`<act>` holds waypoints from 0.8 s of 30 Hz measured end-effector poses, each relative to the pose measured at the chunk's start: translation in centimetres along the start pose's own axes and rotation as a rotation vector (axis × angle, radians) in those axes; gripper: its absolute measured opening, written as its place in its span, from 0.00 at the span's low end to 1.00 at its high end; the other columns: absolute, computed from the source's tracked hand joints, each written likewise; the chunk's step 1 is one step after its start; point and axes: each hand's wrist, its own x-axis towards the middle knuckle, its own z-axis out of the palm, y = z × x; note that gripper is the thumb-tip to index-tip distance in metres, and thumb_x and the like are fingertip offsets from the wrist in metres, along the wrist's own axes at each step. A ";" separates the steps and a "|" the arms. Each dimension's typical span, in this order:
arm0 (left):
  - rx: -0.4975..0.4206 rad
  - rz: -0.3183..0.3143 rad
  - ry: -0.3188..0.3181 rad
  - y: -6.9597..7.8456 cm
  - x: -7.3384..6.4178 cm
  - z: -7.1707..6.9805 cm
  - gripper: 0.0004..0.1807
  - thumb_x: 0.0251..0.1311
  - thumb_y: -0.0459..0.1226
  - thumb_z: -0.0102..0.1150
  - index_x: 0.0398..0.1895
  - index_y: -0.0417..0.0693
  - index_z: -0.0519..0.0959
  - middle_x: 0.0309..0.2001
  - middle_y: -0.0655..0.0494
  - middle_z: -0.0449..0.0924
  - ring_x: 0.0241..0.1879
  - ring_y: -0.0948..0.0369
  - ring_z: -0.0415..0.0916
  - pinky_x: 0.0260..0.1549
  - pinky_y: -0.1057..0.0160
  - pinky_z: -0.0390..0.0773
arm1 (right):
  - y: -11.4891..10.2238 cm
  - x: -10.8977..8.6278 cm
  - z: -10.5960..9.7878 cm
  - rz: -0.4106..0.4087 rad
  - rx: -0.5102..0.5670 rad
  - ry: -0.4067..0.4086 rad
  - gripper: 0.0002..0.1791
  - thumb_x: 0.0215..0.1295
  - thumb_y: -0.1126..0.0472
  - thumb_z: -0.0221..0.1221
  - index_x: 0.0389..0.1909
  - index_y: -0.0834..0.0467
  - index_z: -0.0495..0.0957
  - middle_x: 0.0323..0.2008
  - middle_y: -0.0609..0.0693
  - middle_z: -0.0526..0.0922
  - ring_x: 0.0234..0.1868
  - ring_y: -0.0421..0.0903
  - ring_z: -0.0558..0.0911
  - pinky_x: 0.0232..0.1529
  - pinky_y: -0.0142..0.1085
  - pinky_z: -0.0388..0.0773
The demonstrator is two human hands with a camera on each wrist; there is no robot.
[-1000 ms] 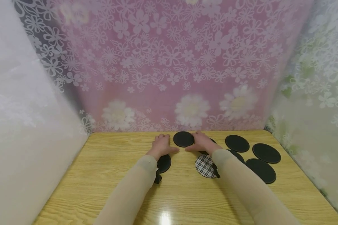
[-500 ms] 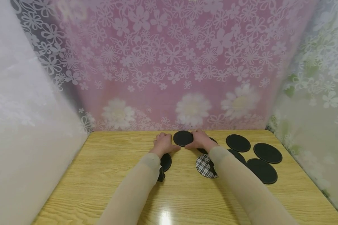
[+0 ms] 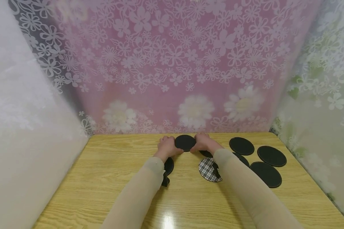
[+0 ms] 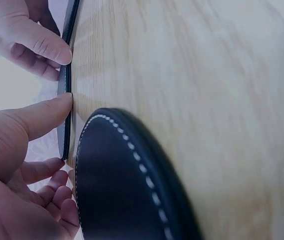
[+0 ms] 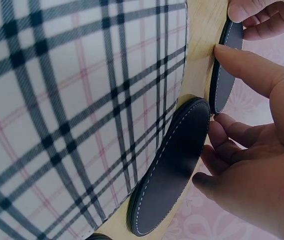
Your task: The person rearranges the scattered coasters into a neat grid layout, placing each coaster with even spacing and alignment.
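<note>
At the back of the table, a round black coaster (image 3: 185, 143) with white edge stitching lies between both hands. My left hand (image 3: 167, 147) holds its left edge, the thumb at the near rim and the fingers curled at the far side. My right hand (image 3: 202, 142) grips the right edge the same way; the right wrist view shows its thumb and fingers around the coaster's rim. Beneath my left wrist lies another black coaster (image 4: 122, 185). Partly hidden below my right hand is a further black coaster (image 5: 174, 165), beside a plaid coaster (image 5: 82, 115).
Several more black coasters (image 3: 265, 174) lie on the right part of the wooden table (image 3: 109, 178), one partly under the right sleeve. A pink floral cloth (image 3: 160, 79) hangs behind the table's back edge, with pale cloths at both sides.
My left hand has moved slightly right, up to the coaster's edge. The coaster between my hands has shifted a little toward me and to the left.
</note>
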 end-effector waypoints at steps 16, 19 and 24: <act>-0.038 -0.020 0.056 -0.4 0.2 0.3 0.45 0.64 0.51 0.80 0.75 0.36 0.71 0.64 0.33 0.80 0.64 0.36 0.75 0.65 0.38 0.75 | 1.1 2.4 1.5 -0.048 0.123 0.064 0.43 0.61 0.57 0.80 0.72 0.70 0.74 0.66 0.68 0.80 0.68 0.69 0.77 0.67 0.60 0.76; -0.080 -0.022 0.046 -1.0 0.4 0.5 0.46 0.64 0.50 0.79 0.77 0.36 0.70 0.66 0.33 0.78 0.66 0.35 0.73 0.65 0.37 0.74 | 0.9 1.9 1.7 -0.072 0.172 0.076 0.43 0.60 0.59 0.80 0.73 0.68 0.74 0.65 0.65 0.82 0.66 0.66 0.80 0.66 0.58 0.79; -0.152 0.004 0.059 -1.7 -0.4 -0.6 0.44 0.65 0.48 0.80 0.77 0.37 0.71 0.68 0.34 0.78 0.68 0.34 0.72 0.67 0.37 0.74 | -0.4 0.6 1.3 -0.118 0.245 0.094 0.40 0.65 0.62 0.78 0.75 0.66 0.74 0.65 0.63 0.82 0.66 0.63 0.81 0.66 0.56 0.79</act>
